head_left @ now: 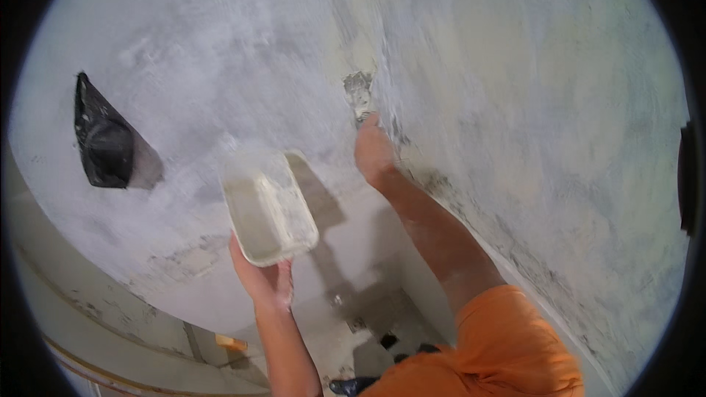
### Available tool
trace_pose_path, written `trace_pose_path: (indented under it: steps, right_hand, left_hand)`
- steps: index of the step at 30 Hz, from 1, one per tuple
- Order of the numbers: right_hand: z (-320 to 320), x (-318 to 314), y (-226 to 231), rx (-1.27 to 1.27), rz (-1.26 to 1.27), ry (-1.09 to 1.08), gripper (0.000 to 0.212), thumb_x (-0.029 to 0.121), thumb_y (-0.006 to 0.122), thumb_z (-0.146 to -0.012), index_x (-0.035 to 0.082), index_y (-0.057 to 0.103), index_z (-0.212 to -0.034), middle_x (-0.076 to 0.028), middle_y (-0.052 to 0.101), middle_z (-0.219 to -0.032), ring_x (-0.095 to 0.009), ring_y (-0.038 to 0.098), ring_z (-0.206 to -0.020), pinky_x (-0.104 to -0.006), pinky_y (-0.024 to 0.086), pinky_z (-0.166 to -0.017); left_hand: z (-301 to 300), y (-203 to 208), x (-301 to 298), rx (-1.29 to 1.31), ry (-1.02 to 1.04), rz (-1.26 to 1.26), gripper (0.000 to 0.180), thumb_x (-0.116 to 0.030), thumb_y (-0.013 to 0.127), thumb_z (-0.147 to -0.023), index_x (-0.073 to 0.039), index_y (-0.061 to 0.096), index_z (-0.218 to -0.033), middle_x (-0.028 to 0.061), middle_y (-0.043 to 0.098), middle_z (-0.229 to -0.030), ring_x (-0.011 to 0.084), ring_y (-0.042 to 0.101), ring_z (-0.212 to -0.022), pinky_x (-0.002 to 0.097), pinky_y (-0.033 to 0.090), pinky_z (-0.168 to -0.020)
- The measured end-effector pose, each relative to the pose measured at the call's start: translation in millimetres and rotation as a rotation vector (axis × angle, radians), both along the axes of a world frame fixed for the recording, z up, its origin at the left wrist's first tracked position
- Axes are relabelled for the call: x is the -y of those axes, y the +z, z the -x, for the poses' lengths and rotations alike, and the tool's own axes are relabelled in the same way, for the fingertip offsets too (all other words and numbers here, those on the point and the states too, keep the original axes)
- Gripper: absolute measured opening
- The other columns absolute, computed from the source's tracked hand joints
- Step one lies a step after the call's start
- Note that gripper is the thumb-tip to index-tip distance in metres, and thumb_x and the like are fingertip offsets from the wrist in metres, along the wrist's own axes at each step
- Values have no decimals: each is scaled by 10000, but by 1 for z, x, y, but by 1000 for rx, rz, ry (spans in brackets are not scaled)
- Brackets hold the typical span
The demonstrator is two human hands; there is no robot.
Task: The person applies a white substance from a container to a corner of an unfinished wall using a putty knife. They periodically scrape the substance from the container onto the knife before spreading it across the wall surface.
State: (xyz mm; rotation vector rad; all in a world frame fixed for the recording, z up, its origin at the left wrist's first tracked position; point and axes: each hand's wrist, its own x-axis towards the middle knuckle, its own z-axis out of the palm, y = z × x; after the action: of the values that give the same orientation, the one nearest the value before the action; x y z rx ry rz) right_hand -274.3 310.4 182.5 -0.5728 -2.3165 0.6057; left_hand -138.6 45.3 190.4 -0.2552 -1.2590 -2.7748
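Scraper: sitting (359,90) up near the corner, on the left wall's side, blade pointing up and seemingly touching the plaster.
Right hand: closing (373,151) around the scraper's handle, arm reaching up from an orange sleeve (515,338).
Tub: tilting (283,254) toward the camera, below and left of the scraper, pale paste coating its inside.
Left hand: gripping (261,279) the tub's near end from underneath.
Left wall: showing (184,88) patchy grey-white smears, with rougher brownish bits running along lower down.
Right wall: looking (515,103) streaky, greenish-grey, with dark scuffs lining its lower edge.
Black plastic: hanging (110,151) on the left wall, casting a shadow.
Floor: lying (338,345) far below, looking grey and dirty, a dark shoe (353,386) showing.
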Motion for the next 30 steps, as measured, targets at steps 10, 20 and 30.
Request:
trace_pose_path:
  steps: [10,20,30]
  right_hand:
    - [-117,-28,-122,414,-121,46,359,108,516,-955,-45,508,-1279,-254,675,-1002,-371,693,-958,-480,554,-822]
    - [-65,-61,126,-268,-259,2,567,60,484,-881,-162,362,-1389,-329,667,-974,-473,664,-951,-515,538,-834]
    - [-36,-65,-100,51,-137,102,237,126,372,-1005,31,487,-1189,-253,666,-1016,-449,655,-940,-539,510,-837]
  left_hand:
    - [-14,17,-31,7,-312,-276,547,-401,408,-1033,-70,388,-1468,155,451,-1474,363,525,-1299,555,511,-1017]
    - [-20,20,-43,67,-314,-216,539,-421,425,-1026,-59,431,-1426,156,510,-1406,338,587,-1221,531,571,-910]
    - [-9,-9,-30,77,-186,-201,515,-392,401,-1033,-71,417,-1435,156,462,-1448,359,546,-1269,557,545,-971]
